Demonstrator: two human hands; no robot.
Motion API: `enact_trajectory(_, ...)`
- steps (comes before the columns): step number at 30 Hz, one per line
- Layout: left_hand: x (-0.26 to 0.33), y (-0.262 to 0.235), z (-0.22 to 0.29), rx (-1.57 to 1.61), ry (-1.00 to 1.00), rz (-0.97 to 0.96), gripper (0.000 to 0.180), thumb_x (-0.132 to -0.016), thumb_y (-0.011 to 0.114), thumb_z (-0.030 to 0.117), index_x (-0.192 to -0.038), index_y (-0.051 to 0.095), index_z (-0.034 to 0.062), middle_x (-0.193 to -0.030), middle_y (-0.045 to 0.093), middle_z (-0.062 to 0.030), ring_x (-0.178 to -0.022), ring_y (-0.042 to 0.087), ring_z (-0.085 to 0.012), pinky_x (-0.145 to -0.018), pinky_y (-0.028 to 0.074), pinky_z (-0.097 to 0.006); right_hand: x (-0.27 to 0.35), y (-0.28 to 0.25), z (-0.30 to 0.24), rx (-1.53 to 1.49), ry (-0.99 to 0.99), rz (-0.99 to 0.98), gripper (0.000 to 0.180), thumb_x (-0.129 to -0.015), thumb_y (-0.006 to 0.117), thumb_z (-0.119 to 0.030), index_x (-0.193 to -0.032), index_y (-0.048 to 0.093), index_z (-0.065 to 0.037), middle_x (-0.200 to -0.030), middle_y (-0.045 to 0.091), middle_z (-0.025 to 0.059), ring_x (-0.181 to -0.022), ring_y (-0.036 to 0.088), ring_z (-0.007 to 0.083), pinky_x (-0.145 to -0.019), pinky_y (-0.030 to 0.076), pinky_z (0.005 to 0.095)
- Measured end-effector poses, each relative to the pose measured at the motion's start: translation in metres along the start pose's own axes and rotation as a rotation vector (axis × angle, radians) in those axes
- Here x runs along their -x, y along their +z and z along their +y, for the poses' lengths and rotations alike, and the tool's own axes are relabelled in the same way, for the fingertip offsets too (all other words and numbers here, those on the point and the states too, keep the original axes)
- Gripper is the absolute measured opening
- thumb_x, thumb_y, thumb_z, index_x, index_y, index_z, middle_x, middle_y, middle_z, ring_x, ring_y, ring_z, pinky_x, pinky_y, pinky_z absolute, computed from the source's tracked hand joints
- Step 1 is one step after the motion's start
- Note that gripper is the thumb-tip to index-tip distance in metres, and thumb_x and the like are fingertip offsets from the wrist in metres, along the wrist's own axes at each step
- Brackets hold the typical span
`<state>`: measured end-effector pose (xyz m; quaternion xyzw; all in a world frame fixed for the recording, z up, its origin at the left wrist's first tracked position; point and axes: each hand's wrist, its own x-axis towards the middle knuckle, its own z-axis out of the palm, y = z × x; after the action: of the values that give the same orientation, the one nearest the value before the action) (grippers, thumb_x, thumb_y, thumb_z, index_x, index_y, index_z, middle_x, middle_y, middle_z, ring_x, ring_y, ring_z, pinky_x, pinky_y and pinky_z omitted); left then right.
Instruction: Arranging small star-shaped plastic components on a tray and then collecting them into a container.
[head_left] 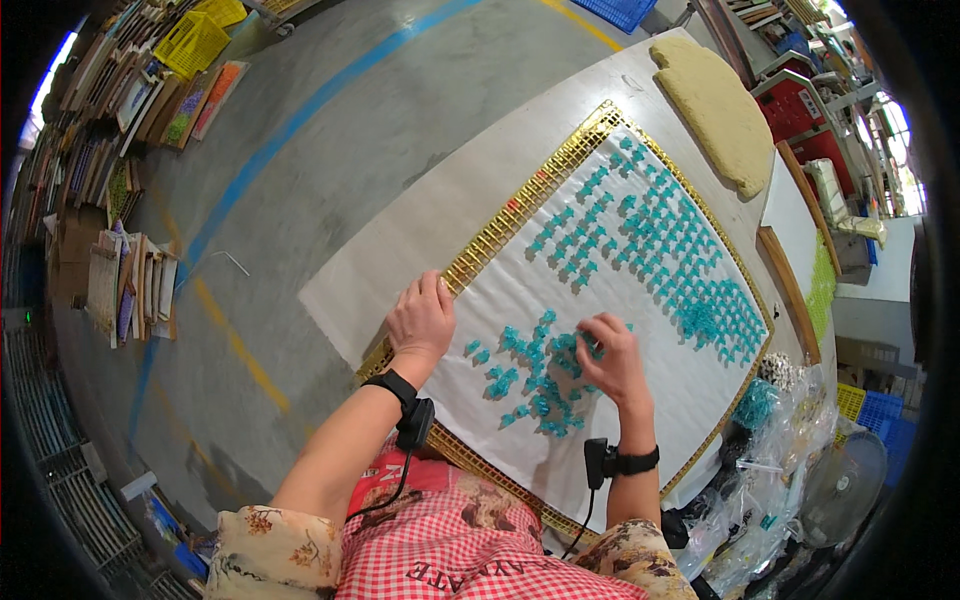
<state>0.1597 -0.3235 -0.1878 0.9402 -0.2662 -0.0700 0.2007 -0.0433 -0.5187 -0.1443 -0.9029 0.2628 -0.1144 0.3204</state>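
Pinching one teal piece [588,345], the right hand [612,362] should lift gently; the left hand [421,318], flat, steadies the board [520,215].

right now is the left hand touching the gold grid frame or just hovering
Touching. In the head view the left hand lies flat on the white sheet, its fingertips overlapping the gold grid frame with no gap visible.

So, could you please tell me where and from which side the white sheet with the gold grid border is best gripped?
Probably the near-left gold border, from the left beside the left hand: that edge is bare, while teal pieces cover the white sheet.
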Motion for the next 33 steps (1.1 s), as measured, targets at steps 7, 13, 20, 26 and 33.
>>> enact_trajectory(7,-0.001,-0.002,0.002,0.022,-0.005,-0.016,0.021,-0.096,0.042,0.023,-0.108,0.053,0.0092,-0.096,0.064,-0.0161,-0.087,0.061,-0.0384,-0.072,0.049,-0.049,-0.037,-0.011,0.002,-0.024,0.144,0.16,0.024,-0.08,0.06,0.001,-0.103,0.065,-0.004,-0.103,0.063,0.0131,-0.083,0.063,0.0265,-0.068,0.051,0.0361)
enact_trajectory(13,-0.001,-0.003,0.003,0.014,-0.007,-0.024,0.02,-0.095,0.044,0.022,-0.106,0.054,0.0095,-0.095,0.064,-0.0159,-0.085,0.061,-0.0386,-0.072,0.049,-0.049,-0.08,0.002,0.03,0.359,-0.037,0.397,0.026,-0.083,0.063,-0.001,-0.108,0.064,-0.007,-0.099,0.063,0.0111,-0.085,0.063,0.0265,-0.07,0.052,0.0364)
enact_trajectory(20,-0.001,0.001,-0.001,-0.014,0.027,0.025,0.018,-0.093,0.049,0.022,-0.105,0.053,0.0098,-0.09,0.064,-0.0138,-0.08,0.063,-0.0345,-0.067,0.052,-0.046,-0.078,0.004,0.033,0.296,0.074,0.247,0.024,-0.081,0.065,-0.003,-0.105,0.064,-0.005,-0.097,0.062,0.0091,-0.084,0.062,0.0266,-0.07,0.051,0.0347)
enact_trajectory(26,0.001,0.003,-0.001,-0.018,0.02,0.024,0.017,-0.092,0.05,0.022,-0.103,0.054,0.0098,-0.089,0.064,-0.0137,-0.08,0.063,-0.0337,-0.066,0.052,-0.045,-0.04,-0.005,0.008,0.137,0.062,0.051,0.036,-0.077,0.068,-0.016,-0.11,0.062,-0.004,-0.106,0.059,0.013,-0.093,0.06,0.0302,-0.077,0.05,0.0376)
enact_trajectory(33,-0.002,-0.001,0.001,-0.003,0.017,0.029,0.019,-0.093,0.047,0.023,-0.104,0.054,0.0094,-0.091,0.064,-0.0142,-0.081,0.063,-0.0356,-0.067,0.051,-0.047,-0.054,0.029,0.01,0.096,0.02,0.234,0.039,-0.073,0.072,-0.015,-0.108,0.06,-0.001,-0.097,0.056,0.0136,-0.087,0.06,0.0283,-0.074,0.05,0.0363)
